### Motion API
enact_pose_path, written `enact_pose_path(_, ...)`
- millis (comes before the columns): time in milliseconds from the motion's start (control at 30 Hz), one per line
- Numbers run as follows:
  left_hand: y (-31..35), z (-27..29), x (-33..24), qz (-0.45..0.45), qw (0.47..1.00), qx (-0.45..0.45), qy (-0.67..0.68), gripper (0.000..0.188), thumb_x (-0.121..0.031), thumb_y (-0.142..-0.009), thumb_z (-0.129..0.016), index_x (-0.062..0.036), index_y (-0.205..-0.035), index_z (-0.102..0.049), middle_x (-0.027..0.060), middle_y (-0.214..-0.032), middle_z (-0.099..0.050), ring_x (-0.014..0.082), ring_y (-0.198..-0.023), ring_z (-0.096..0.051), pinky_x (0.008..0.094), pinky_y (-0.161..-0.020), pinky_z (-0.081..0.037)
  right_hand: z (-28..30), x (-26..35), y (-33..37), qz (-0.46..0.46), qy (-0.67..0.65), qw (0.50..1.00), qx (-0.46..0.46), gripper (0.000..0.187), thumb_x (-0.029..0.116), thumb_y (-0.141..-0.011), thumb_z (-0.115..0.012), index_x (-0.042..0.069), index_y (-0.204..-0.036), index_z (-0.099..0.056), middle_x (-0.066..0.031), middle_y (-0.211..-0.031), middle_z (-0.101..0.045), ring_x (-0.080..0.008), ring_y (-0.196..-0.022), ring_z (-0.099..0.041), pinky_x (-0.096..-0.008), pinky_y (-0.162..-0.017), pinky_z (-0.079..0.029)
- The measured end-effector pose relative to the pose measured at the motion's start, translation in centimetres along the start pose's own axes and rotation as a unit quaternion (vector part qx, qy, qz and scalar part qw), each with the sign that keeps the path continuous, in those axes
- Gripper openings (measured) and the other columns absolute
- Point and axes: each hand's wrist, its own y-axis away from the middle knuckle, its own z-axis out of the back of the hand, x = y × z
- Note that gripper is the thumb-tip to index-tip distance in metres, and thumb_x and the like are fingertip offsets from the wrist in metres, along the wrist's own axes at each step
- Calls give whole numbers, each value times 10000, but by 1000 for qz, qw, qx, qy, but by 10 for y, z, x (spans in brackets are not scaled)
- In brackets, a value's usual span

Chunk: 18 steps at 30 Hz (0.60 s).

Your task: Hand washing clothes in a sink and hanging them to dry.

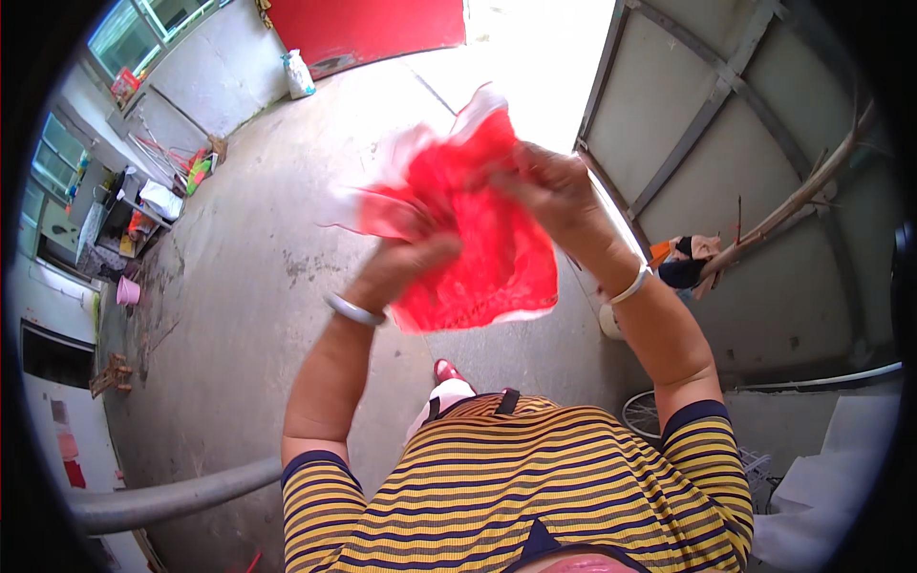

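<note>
A red cloth with white edges hangs in front of me at about chest height, smeared by motion along its upper part. My left hand grips its left side, fingers curled into the fabric. Higher up, my right hand pinches the upper right part. The lower portion drapes down between my hands, with a white border along the bottom. Both arms reach forward, and each wrist wears a bracelet.
A grey metal pipe crosses at my left. To the right, clothes hang by a long branch before a metal gate. A bicycle wheel stands near my right side. A pink bucket and white sack stand along the left wall.
</note>
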Motion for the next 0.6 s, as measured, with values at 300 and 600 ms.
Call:
enact_pose_path(300, -73, 42, 24, -12, 980, -43, 196, 251, -60, -886, -538, -23, -1134, -549, 43, -1035, -596, 107, -944, -546, 262, -795, -455, -12, -80, -76, -116, 71, 985, 109, 218, 188, -852, -600, 12, -970, -648, -48, -755, -636, -86, -704, -565, -244, -678, -487)
enact_pose_path(600, -156, 135, 12, 72, 949, -81, 296, 160, -128, -918, -510, -23, -1020, -574, 63, -947, -627, 139, -846, -607, 277, -744, -503, -19, -129, -181, -256, 60, 964, -47, 269, 276, -927, -518, 37, -921, -641, -8, -667, -561, -18, -481, -396, -162, -409, -315)
